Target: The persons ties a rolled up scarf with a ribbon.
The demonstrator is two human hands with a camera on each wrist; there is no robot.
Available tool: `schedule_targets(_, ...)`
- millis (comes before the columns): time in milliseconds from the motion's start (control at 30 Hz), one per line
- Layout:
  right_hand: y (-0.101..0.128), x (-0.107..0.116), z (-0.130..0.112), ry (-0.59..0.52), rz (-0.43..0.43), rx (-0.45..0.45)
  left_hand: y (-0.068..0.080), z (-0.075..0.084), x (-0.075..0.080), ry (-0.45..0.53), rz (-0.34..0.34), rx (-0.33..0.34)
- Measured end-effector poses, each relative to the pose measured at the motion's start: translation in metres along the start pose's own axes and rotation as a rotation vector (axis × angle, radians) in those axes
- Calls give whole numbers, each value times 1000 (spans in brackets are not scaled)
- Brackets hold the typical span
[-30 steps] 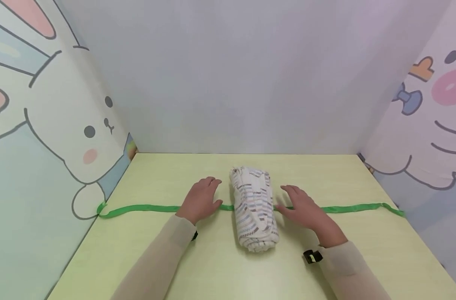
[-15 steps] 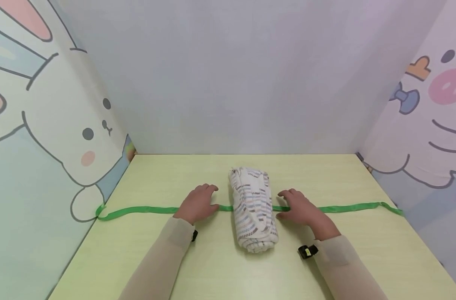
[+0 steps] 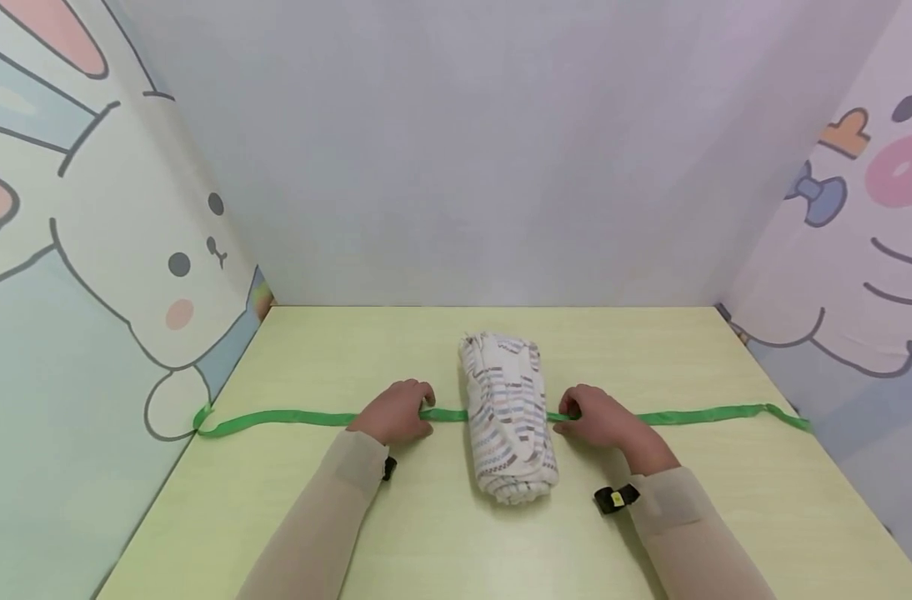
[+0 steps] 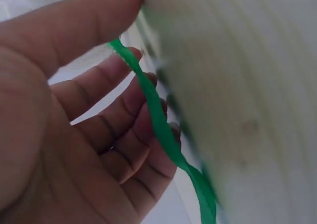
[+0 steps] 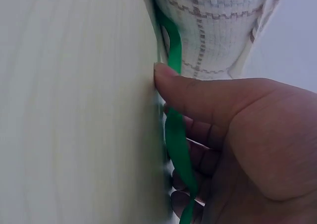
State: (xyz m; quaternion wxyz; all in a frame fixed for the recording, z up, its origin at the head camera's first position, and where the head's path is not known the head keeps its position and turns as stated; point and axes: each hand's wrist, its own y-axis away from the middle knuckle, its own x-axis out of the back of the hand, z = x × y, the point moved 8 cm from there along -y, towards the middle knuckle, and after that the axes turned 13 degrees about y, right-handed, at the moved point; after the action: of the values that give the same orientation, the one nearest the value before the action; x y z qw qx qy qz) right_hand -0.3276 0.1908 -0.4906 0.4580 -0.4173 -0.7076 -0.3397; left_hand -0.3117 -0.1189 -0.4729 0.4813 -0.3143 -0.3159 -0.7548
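A rolled white cloth (image 3: 508, 417) with coloured stripes lies in the middle of the pale green table (image 3: 426, 525). A long green ribbon (image 3: 291, 417) runs left to right across the table and passes under the roll. My left hand (image 3: 414, 408) sits just left of the roll with its fingers (image 4: 124, 100) curled over the ribbon (image 4: 158, 125). My right hand (image 3: 572, 415) sits just right of the roll. Its thumb (image 5: 198, 92) and fingers close round the ribbon (image 5: 176, 135) beside the cloth (image 5: 218, 26).
A rabbit cartoon panel (image 3: 126, 250) walls the left side, a pink-nosed cartoon panel (image 3: 861, 250) the right, and a plain wall stands behind. The ribbon's ends reach both side walls. A black strap (image 3: 613, 498) sits on my right wrist.
Both hands were flat and spread beside the roll. They have drawn back slightly and curled their fingers round the ribbon. The roll has not moved.
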Motion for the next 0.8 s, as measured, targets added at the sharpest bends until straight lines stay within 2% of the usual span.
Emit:
schedule_targets(200, 3, 3, -3, 22, 15, 19, 0, -5, -4, 28, -33, 15)
schedule_targets(367, 5, 5, -6, 17, 19, -1, 2, -6, -3, 15, -14, -8)
schedule_targets(533, 6, 8, -8, 17, -7, -22, 4, -6, 0, 10, 8, 8)
schedule_targets(633, 7, 8, -7, 43, -34, -35, 4, -5, 1, -26, 15, 11)
schedule_targets(800, 8, 11, -2, 119, -74, -83, 3, -8, 5, -153, 20, 10)
